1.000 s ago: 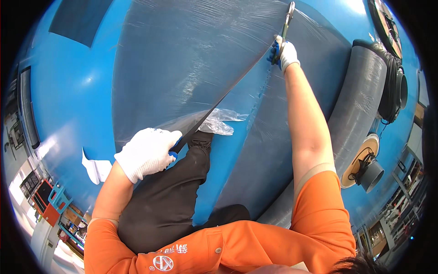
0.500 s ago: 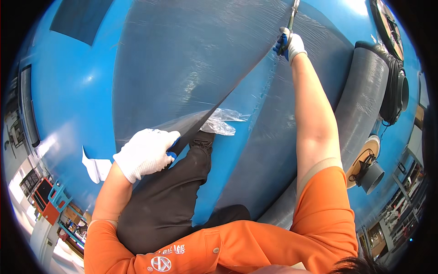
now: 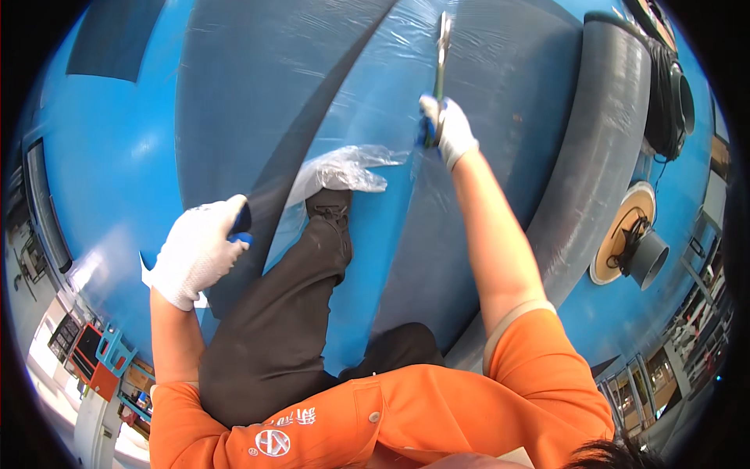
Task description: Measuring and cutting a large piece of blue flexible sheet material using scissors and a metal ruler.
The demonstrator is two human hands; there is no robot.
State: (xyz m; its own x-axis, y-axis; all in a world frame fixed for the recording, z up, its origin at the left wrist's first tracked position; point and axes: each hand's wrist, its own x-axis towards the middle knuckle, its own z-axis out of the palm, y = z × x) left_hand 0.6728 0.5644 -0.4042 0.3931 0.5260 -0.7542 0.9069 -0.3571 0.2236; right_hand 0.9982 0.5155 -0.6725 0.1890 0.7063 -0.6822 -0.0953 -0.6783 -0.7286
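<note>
My left hand [image 3: 197, 252], in a white knit glove with a blue palm, pinches the near edge of a dark grey sheet [image 3: 242, 117] covered with clear film. From that hand the sheet's edge stands raised in a long dark strip running away to the top. My right hand [image 3: 449, 131], gloved the same way, is closed around the handles of scissors [image 3: 442, 59]. The blades point away and look closed, above a second part of the grey sheet [image 3: 500, 148]. Between the two parts runs a blue strip of floor, and crumpled clear film [image 3: 344, 170] lies by my shoe.
A thick grey roll [image 3: 605, 133] lies along the right. Beyond it are black coiled cable [image 3: 662, 102], a round wooden disc [image 3: 613, 234] and a grey pipe end [image 3: 650, 262]. A dark sheet piece [image 3: 117, 39] lies at the upper left on the blue floor [image 3: 117, 156].
My right hand has drawn the scissors back toward me and left, off the sheet's edge. My left hand has shifted left, and the gap between the two grey parts is wider.
</note>
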